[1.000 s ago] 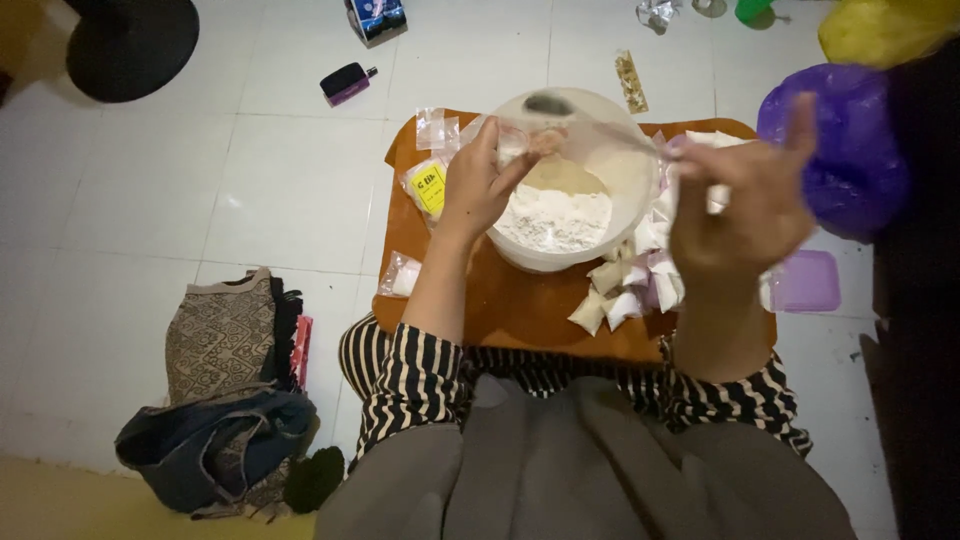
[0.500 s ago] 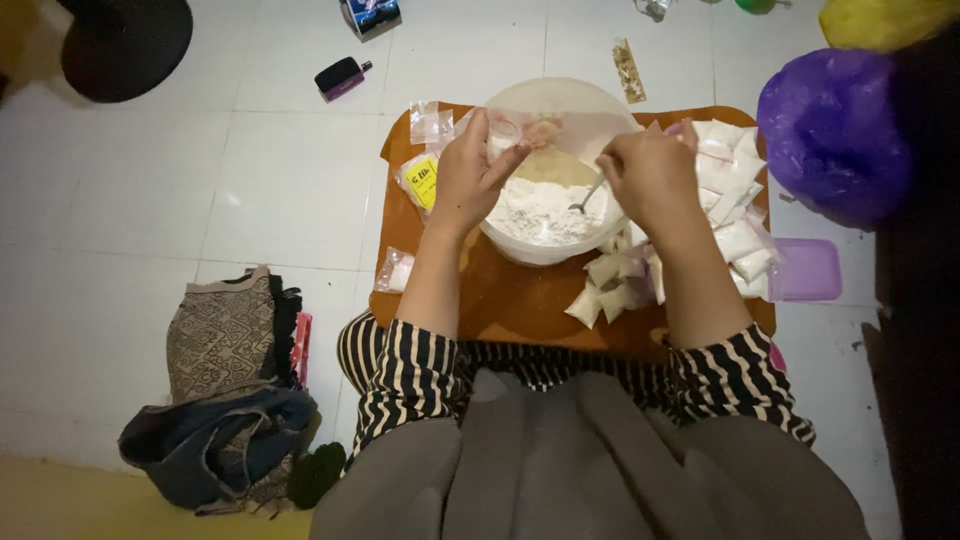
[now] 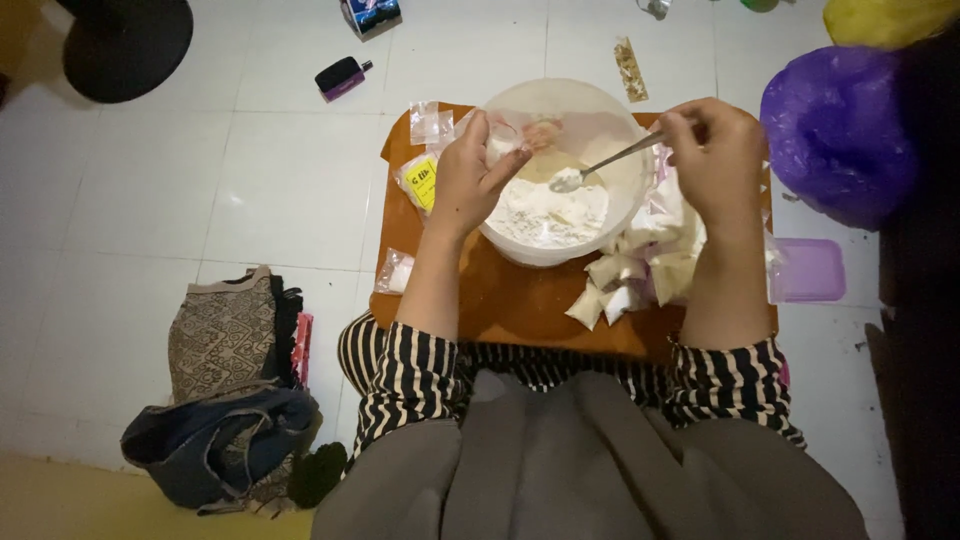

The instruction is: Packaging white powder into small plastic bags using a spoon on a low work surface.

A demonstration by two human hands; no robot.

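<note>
Right hand (image 3: 712,150) clamped on a metal spoon (image 3: 600,166) heaped with white powder, over the white bowl (image 3: 560,172) on the orange board (image 3: 520,300). Left hand (image 3: 470,180) pinching a small clear bag (image 3: 508,135) at the rim. Filled packets (image 3: 640,260) piled just beside.

Small clear bag (image 3: 505,140) half hidden in left hand's (image 3: 470,180) grip; yellow bag (image 3: 880,18) cropped at top edge.

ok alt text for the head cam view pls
Seen from above, a seated person's right hand holds a spoon of white powder over a white bowl, while the left hand holds a small clear bag open at the rim. Filled packets are piled on the orange board.
</note>
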